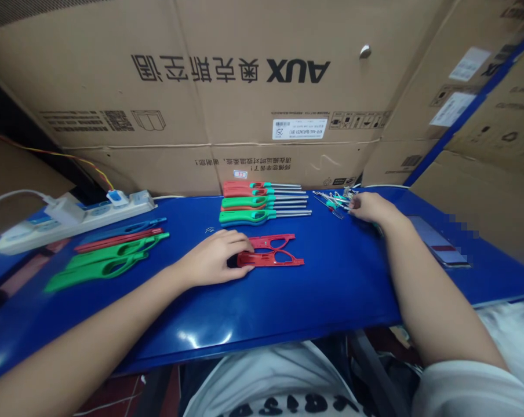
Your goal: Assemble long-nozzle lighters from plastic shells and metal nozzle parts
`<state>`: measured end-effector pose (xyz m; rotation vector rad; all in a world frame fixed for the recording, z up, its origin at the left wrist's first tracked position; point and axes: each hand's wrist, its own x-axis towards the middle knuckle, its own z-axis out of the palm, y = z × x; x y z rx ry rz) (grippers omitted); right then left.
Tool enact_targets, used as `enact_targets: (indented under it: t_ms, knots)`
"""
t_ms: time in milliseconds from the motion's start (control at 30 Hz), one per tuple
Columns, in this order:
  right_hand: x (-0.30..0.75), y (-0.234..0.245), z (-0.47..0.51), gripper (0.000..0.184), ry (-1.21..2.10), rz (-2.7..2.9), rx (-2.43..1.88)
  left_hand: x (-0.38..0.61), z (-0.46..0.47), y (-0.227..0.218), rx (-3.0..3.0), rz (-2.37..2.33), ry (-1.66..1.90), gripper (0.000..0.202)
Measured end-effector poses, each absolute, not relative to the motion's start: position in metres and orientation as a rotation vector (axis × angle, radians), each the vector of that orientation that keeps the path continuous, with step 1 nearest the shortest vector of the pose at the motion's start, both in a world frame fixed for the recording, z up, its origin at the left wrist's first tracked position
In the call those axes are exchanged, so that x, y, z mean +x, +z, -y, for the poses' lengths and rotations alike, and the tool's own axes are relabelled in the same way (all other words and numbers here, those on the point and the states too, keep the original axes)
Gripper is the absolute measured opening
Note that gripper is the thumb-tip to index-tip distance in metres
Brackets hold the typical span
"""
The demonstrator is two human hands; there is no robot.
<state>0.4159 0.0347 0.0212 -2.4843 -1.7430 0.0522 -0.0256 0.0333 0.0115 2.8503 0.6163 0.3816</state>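
A white short-sleeved T-shirt (262,376) with dark lettering (292,405) across the chest.

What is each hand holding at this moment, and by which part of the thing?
The left hand covers the end of a red plastic lighter shell, but a firm hold cannot be told. The right hand touches small metal parts; whether it holds any cannot be told.

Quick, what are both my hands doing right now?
Left hand: half closed on a red plastic lighter shell, grip unclear.
Right hand: fingers together at small metal parts, cannot tell if holding any.
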Motion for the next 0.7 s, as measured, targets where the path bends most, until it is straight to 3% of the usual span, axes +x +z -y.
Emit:
enact_targets:
  t_ms: [133, 300, 700]
  knots:
    - [0.415, 0.025, -0.034, 0.008, -0.031, 1.698, -2.453, -0.027, -0.034, 0.014, 2.863, -0.619, 0.343, 0.028]
    - [0.415, 0.031, -0.032, 0.020, -0.184, 1.599, -2.342, -0.028, -0.034, 0.016, 2.865, -0.611, 0.313, 0.028]
    - [0.373, 0.048, -0.016, 0.018, -0.216, 1.788, -1.655, -0.035, -0.036, 0.029, 2.886, -0.585, 0.257, 0.019]
